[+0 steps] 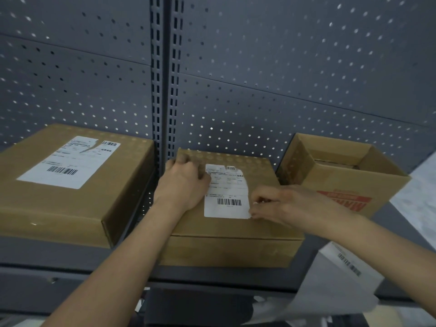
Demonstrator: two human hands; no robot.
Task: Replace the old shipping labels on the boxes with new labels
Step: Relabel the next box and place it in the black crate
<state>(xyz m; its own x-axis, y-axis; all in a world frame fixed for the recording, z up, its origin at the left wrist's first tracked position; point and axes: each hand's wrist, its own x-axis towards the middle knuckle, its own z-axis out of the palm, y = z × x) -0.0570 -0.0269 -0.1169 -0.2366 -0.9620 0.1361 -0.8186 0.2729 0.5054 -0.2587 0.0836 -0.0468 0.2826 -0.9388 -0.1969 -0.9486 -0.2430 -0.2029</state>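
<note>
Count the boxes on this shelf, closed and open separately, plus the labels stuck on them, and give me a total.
Closed boxes: 2 (left box, middle box)
Open boxes: 1 (right box)
Labels on boxes: 2 (left label, middle label)
Total: 5
</note>
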